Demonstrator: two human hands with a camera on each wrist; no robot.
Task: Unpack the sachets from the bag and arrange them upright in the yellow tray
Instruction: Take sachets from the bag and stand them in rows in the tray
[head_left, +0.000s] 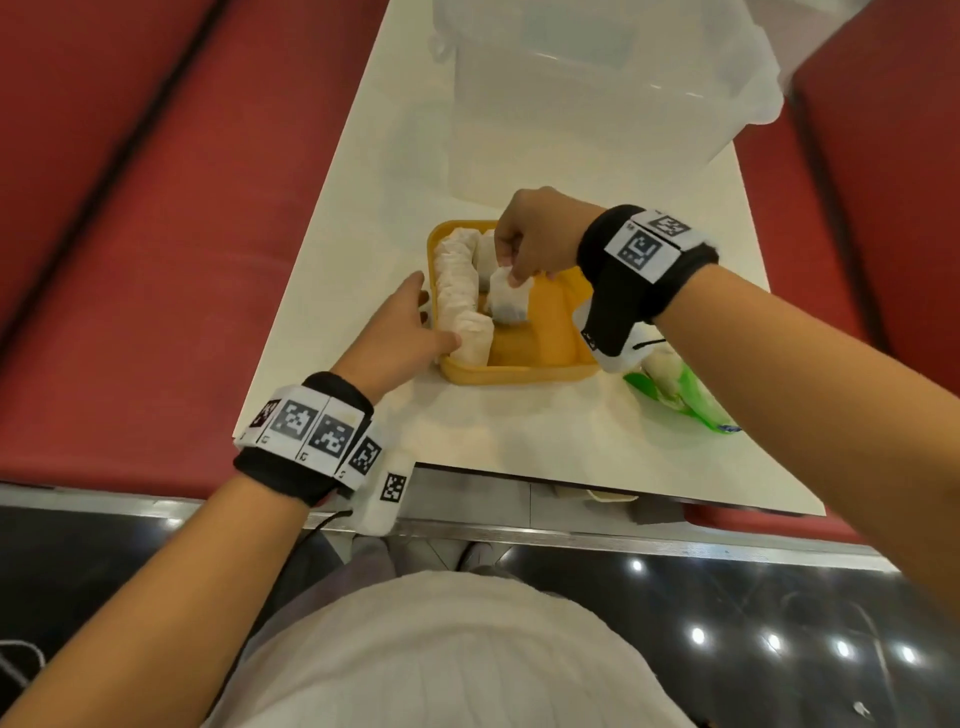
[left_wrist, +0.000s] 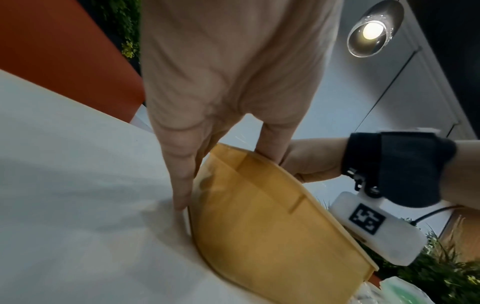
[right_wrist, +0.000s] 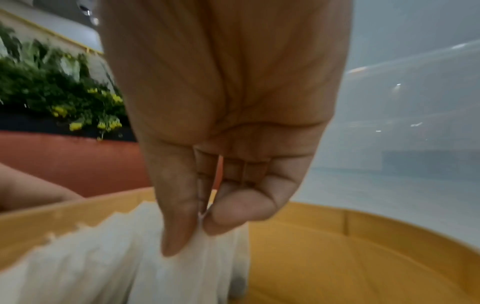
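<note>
One sachet (head_left: 511, 301) hangs upright, long axis vertical, from right hand (head_left: 540, 234).

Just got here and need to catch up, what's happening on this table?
A person is filling a yellow tray with white sachets. The right hand pinches one sachet by its top edge and holds it in the tray, next to a row of sachets already standing along the left side. The left hand rests against the tray's outer left wall with straight fingers. The right part of the tray is unfilled. A green bag lies on the table to the right.
</note>
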